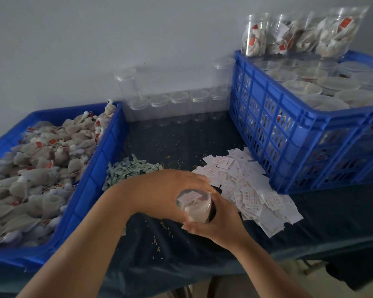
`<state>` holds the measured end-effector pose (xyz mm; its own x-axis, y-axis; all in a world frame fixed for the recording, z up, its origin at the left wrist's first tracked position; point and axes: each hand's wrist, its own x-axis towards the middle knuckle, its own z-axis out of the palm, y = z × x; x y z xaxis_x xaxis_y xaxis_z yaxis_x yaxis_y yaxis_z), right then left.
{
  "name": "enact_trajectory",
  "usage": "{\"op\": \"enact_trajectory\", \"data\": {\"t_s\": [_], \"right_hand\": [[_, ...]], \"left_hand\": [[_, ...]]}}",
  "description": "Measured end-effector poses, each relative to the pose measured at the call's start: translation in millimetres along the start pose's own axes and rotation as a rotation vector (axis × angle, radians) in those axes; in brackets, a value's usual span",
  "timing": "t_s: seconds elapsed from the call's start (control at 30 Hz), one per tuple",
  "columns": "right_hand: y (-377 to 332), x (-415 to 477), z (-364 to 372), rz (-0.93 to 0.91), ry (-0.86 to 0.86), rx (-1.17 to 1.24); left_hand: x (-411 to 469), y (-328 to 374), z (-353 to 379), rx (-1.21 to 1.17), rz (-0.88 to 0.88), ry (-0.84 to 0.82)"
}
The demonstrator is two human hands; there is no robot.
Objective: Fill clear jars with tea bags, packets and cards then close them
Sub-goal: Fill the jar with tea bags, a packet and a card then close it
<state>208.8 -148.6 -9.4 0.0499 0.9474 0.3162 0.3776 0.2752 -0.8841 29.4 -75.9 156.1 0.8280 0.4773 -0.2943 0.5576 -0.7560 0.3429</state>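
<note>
Holding clear jar [194, 206] (filled) over counter [181, 143] centre: left hand [170, 190] curled round upper side, right hand [215, 226] gripping from below; open strip between tea-bag crate [99, 168] and card pile [252, 190].

The shallow crate [91, 168] and the latticed crate [288, 130] are smooth blue plastic with a slight sheen. The jar [195, 206] is clear, glossy plastic, and so are the empty jars [179, 104]. The tea bags [37, 166] are soft, gauzy mesh with small red paper tags [39, 144]. The packets [127, 171] look like matt pale-green paper. The cards [245, 186] are thin white printed paper. The bench cloth [181, 250] is dark, matt and creased. The clear bags [299, 35] are shiny film.
</note>
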Motion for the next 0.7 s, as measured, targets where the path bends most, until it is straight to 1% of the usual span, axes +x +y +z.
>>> {"op": "enact_trajectory", "data": {"t_s": [0.03,0.07,0.13,0.17,0.2,0.23,0.27,0.33,0.43,0.5,0.53,0.57,0.6,0.63,0.67,0.7], "right_hand": [[0,0,1,0.002,-0.013,0.008],[0,0,1,0.005,-0.031,0.015],[2,0,1,0.01,-0.054,0.009],[2,-1,1,0.009,-0.056,0.0],[2,-1,1,0.004,-0.056,-0.009],[2,-2,1,-0.004,-0.053,-0.017],[2,-2,1,-0.012,-0.047,-0.026],[3,-2,-1,-0.003,-0.04,-0.036],[8,-1,-2,0.037,-0.084,-0.026],[10,0,-1,0.035,-0.099,-0.012],[9,1,0,0.026,-0.095,0.002],[8,1,0,0.019,-0.089,0.013],[6,1,1,0.017,-0.085,0.021],[6,0,1,0.021,-0.087,0.028],[6,0,2,0.024,-0.092,0.028],[6,-1,1,0.026,-0.094,0.018]], "left_hand": [[-2,3,1,-0.01,-0.022,0.012],[-2,6,5,-0.001,-0.067,0.074],[2,16,17,0.109,-0.263,0.276],[5,23,20,0.173,-0.37,0.333],[9,28,23,0.211,-0.437,0.341],[11,31,25,0.228,-0.447,0.322],[11,33,23,0.232,-0.412,0.285],[9,31,18,0.183,-0.256,0.215],[4,22,6,0.12,-0.017,0.032],[-4,17,-1,0.033,0.056,-0.042],[-7,15,-1,-0.009,0.029,-0.043],[-10,15,2,-0.038,-0.04,0.008],[-9,17,7,-0.007,-0.154,0.099],[-6,21,15,0.085,-0.292,0.202],[-1,27,23,0.198,-0.412,0.262],[4,33,28,0.267,-0.472,0.282]]}}
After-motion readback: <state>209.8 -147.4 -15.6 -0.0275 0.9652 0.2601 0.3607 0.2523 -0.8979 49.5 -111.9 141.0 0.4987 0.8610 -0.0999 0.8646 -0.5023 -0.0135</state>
